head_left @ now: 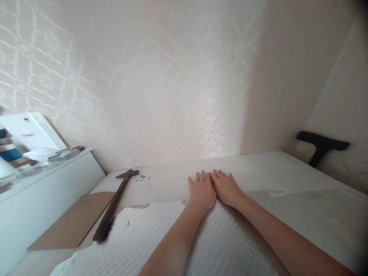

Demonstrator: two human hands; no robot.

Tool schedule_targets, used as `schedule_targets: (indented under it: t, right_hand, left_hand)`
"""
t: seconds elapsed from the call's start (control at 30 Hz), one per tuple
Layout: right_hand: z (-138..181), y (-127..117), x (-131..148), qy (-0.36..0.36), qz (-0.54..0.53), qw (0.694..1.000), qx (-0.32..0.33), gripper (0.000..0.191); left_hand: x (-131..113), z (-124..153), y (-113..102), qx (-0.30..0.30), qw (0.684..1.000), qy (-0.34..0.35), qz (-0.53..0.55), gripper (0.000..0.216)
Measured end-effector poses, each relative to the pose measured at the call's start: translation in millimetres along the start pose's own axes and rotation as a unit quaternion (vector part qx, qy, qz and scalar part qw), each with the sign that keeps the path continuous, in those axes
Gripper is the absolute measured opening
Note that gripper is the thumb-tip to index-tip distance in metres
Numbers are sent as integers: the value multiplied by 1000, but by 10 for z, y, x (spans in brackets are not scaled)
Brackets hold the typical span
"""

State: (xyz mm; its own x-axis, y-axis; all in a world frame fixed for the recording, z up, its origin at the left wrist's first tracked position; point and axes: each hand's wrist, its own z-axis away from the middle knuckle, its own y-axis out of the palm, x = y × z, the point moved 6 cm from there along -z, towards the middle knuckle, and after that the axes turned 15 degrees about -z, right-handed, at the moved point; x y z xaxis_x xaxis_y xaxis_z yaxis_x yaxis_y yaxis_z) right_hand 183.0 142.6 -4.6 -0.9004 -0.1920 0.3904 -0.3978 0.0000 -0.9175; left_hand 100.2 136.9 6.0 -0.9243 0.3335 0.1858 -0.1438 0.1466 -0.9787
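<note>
Pressing flat just past the textured sheet, L hand & R hand touch side by side on the white panel, each grip spread apart, nothing held. Panel's long axis runs left-right. Hammer lies well left, nearer L hand, head at far end w/ nails beside.

A white board is laid flat, up against the wall. Its near part is covered by an embossed sheet. A hammer is laid at the left, head toward the wall, with small nails scattered just beside the head. Cardboard is seen beside the handle. The left hand and right hand are pressed flat on the board, side by side
</note>
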Motion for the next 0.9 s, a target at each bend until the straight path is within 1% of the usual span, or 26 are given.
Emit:
schedule_targets:
  t: [0.1,0.37,0.9]
  right_hand:
    - [0,5,-1,2,3,1000,4,52]
    - [2,-5,10,1,-1,1000,6,52]
    - [14,-26,23,5,2,1000,11,51]
  left_hand:
    - [1,-6,9,6,1000,-1,3,55]
    - [2,-12,21,-10,1000,-4,4,54]
    - [-1,-4,16,-11,1000,-5,9,54]
